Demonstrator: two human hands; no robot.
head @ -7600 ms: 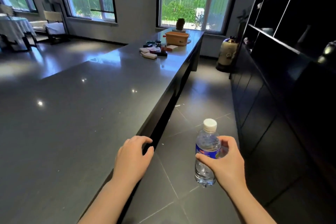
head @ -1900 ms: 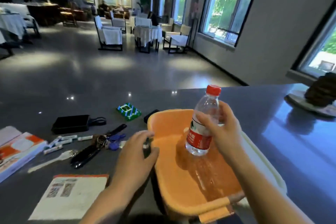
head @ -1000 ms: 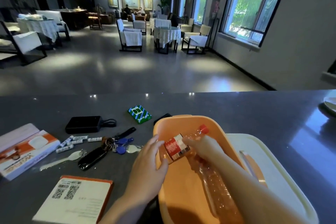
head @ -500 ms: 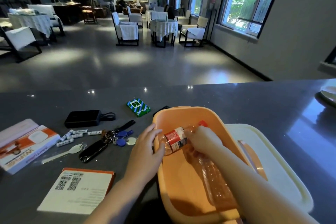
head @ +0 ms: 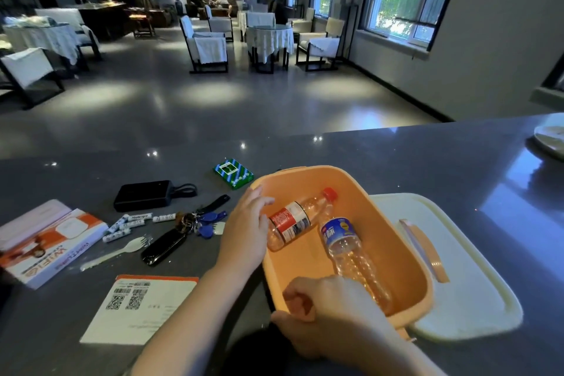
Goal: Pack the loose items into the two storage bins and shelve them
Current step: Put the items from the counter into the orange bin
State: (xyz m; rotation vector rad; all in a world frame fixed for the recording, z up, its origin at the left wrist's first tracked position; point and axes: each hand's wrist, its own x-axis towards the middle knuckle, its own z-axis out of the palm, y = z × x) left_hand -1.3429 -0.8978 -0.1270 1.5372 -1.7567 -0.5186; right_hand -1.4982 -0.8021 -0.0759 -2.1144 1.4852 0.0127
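Note:
An orange storage bin [head: 406,256] stands on the dark counter [head: 427,162], partly on its white lid [head: 467,290]. Two clear bottles lie inside it: a red-label bottle [head: 293,223] with a red cap and, to its right, a blue-label bottle [head: 345,241]. My left hand [head: 244,235] rests on the bin's left rim, its fingers fairly straight and reaching over the edge beside the red-label bottle. My right hand [head: 323,311] hovers at the bin's near rim, fingers loosely curled, holding nothing. The near rim is hidden behind it.
Left of the bin lie loose items: a green card box [head: 233,172], black power bank [head: 143,195], several batteries [head: 131,223], keys [head: 198,220], a black fob [head: 163,246], plastic spork [head: 122,250], boxed router [head: 45,241] and paper card [head: 137,308]. A plate [head: 549,134] sits far right.
My right hand has let go of the red-label bottle, which now lies in the bin, and has drawn back to the near rim. My left hand stays at the left rim.

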